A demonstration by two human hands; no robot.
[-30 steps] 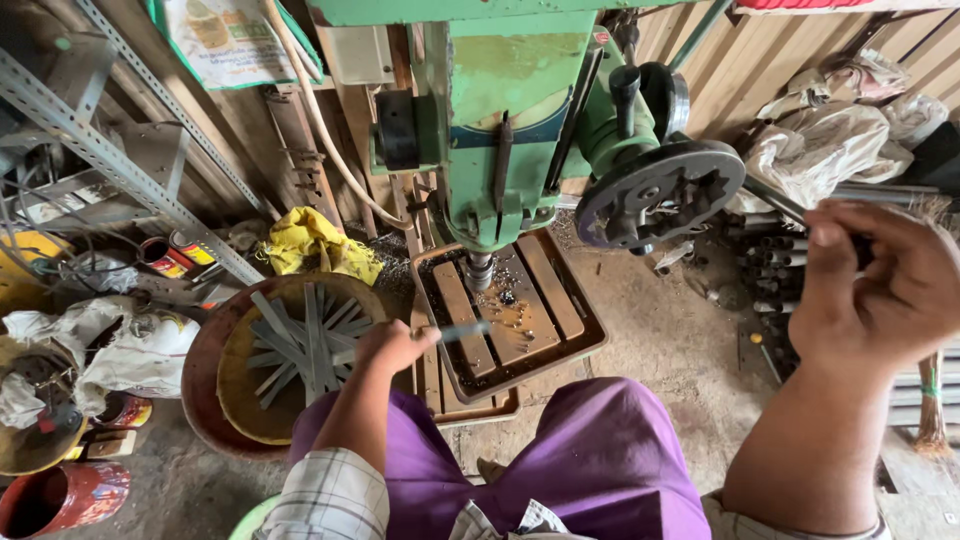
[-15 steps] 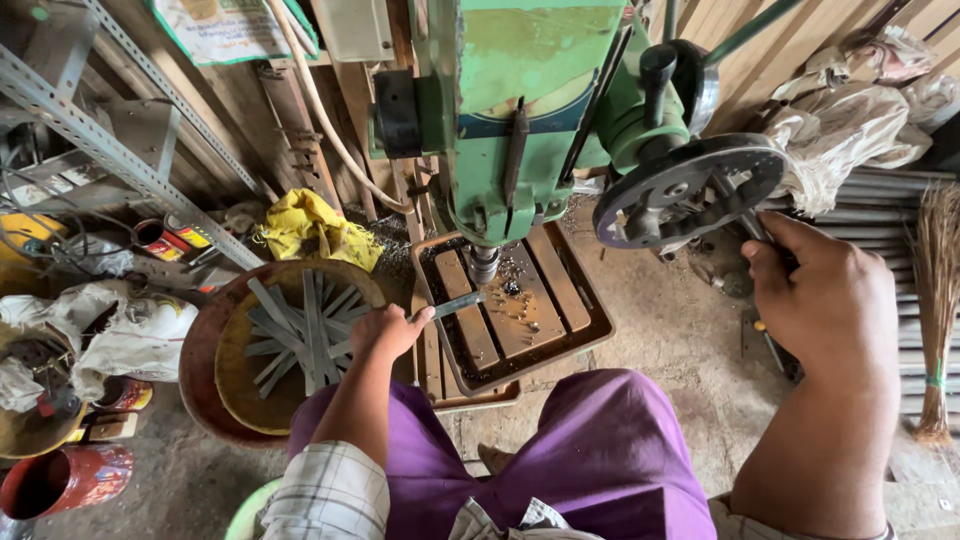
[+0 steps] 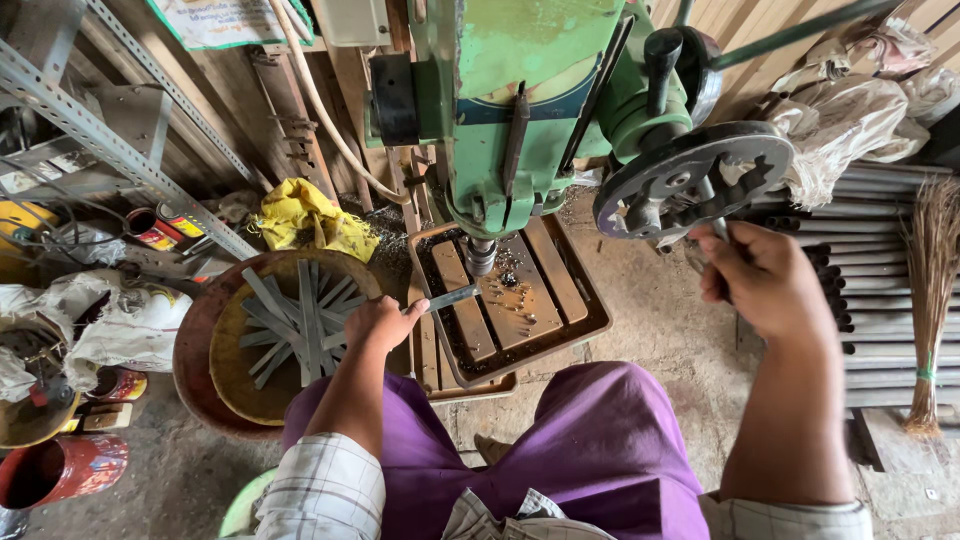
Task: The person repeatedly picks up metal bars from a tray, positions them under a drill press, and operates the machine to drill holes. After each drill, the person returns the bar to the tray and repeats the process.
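Cluttered workshop floor of bare concrete, seen from above by a seated person in purple trousers (image 3: 560,450) and checked sleeves. Their left hand (image 3: 378,322) is closed around one end of a flat grey metal strip (image 3: 450,298), pinching it so the free end points toward the drill bit (image 3: 480,256) and lies over the wooden tray (image 3: 560,290) under it. Their right hand (image 3: 765,280) is curled shut around a handle of the dark feed wheel (image 3: 692,178) on the side of the green drill press (image 3: 520,100); the handle itself is mostly hidden by the fingers. Just left of the left hand sits a round basin (image 3: 215,370) holding a loose pile of similar metal strips (image 3: 300,320). Behind it lies a yellow cloth (image 3: 300,215). A straw broom (image 3: 935,290) leans against a stack of metal pipes (image 3: 880,250) at far right.
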